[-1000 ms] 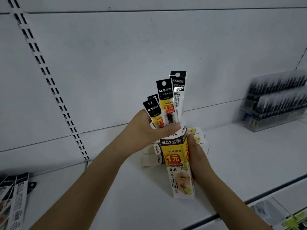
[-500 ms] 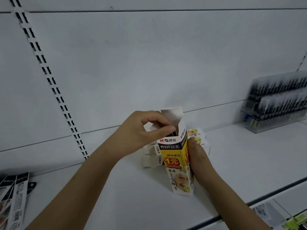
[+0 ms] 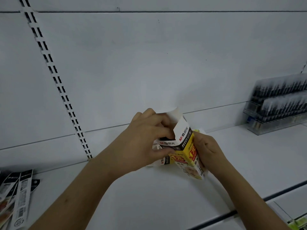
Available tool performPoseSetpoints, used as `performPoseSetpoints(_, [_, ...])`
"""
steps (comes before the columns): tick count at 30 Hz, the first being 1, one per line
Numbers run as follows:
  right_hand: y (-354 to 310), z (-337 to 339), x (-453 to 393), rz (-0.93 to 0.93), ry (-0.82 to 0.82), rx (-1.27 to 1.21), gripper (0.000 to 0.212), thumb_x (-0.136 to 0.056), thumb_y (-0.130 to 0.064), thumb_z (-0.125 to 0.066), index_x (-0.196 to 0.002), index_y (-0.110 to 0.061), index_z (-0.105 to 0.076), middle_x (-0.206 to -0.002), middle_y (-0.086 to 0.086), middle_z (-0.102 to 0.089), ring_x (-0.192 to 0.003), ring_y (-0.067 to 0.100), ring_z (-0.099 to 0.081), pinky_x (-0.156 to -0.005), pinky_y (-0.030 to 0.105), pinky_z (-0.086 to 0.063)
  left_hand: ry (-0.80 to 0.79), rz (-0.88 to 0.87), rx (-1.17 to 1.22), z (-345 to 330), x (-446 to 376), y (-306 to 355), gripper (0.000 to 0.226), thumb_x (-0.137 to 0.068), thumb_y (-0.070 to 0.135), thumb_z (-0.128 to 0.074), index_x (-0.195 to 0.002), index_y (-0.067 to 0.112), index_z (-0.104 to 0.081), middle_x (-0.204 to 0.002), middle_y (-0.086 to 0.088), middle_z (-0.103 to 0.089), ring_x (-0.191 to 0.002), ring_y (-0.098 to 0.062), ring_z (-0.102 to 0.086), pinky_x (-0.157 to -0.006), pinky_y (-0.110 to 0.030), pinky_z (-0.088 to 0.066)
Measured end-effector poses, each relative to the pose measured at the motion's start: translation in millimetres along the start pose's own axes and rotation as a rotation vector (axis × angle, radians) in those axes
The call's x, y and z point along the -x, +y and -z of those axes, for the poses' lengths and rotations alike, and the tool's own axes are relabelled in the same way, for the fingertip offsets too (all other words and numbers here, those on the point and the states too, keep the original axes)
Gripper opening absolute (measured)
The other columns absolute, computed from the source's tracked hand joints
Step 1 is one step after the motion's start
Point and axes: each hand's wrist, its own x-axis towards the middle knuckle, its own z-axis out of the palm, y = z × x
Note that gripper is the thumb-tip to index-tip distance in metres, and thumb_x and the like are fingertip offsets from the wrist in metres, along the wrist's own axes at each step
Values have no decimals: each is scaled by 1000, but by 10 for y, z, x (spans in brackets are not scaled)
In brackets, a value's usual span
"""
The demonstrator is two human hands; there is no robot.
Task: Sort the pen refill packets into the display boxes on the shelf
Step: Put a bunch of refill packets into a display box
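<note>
On shelf (image 3: 149,205), hands (image 3: 174,146) gripping open display box (image 3: 189,156); contents hidden

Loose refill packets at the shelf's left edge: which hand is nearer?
Left. The left hand is at the yellow box mid-shelf; the right hand grips the box's far side, farther from the loose refill packets.

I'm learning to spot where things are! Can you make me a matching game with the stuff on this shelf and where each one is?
Things:
1. yellow display box
2. loose refill packets
3. clear rack of pens
4. slotted rail

Places:
A. far right on the shelf
B. running up the back wall
C. between the two hands, in the middle
D. lying at the far left on the shelf

Pairs: 1-C, 2-D, 3-A, 4-B. The left hand reaches into the box top; the right hand holds its side.
</note>
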Motion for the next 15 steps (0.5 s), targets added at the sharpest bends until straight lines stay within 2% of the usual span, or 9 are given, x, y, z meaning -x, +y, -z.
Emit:
performPoseSetpoints(4, [-54, 35, 40, -1, -46, 77, 55, -85, -80, -21, -83, -45, -63, -76, -18, -68, -69, 3, -64, -62, 11, -45, 62, 79, 10, -114, 99, 23, 18, -80, 42, -70, -96, 35, -72, -90, 27, -65, -84, -4, -48, -74, -25, -38])
performPoseSetpoints(6, [-118, 84, 96, 23, -99, 132, 34, -87, -76, -32, -105, -61, -55, -93, -26, -68, -83, -1, -66, -68, 11, -48, 126, 205, 100, -184, 183, 20, 17, -79, 43, -72, -94, 36, -72, -86, 27, -62, -83, -4, -52, -71, -23, -44])
performPoseSetpoints(7, [-162, 111, 139, 26, -134, 162, 33, -85, -73, -42, -115, -62, -49, -104, -28, -65, -91, -2, -65, -72, 12, -48, 158, 278, 162, -222, 223, 25, 16, -78, 42, -74, -93, 36, -72, -86, 23, -64, -82, -5, -56, -69, -24, -48])
performPoseSetpoints(9, [-189, 139, 239, 17, -172, 273, 66, -71, -68, -64, -131, -55, -38, -122, -31, -54, -106, -4, -57, -79, 13, -47, 227, 419, 292, -296, 288, 60, 11, -77, 37, -80, -86, 36, -73, -83, 20, -67, -80, -2, -61, -67, -18, -50])
performPoseSetpoints(11, [-170, 94, 338, 88, -151, 526, 91, -63, -67, -73, -140, -42, -32, -135, -29, -42, -115, -5, -49, -85, 13, -45, 266, 545, 391, -371, 340, 130, 14, -76, 30, -82, -77, 38, -70, -72, 24, -65, -70, 3, -60, -60, -10, -43])
performPoseSetpoints(12, [-132, 57, 379, 151, -124, 627, 91, -64, -63, -75, -141, -34, -35, -137, -21, -43, -116, 0, -50, -85, 16, -47, 258, 588, 411, -415, 367, 163, 14, -76, 30, -82, -75, 38, -70, -68, 25, -64, -64, 4, -57, -56, -9, -40])
performPoseSetpoints(14, [-71, 28, 407, 237, -95, 715, 76, -68, -46, -76, -134, -25, -44, -133, -7, -51, -112, 13, -57, -79, 26, -54, 210, 646, 436, -495, 425, 205, 10, -77, 31, -80, -77, 34, -71, -65, 24, -63, -58, 2, -54, -52, -9, -38])
performPoseSetpoints(15, [-52, 51, 396, 254, -119, 746, 69, -69, -41, -75, -131, -23, -48, -130, -5, -53, -110, 16, -58, -78, 26, -54, 183, 672, 466, -522, 458, 206, 6, -79, 29, -79, -81, 31, -74, -65, 25, -63, -57, 2, -55, -51, -8, -37])
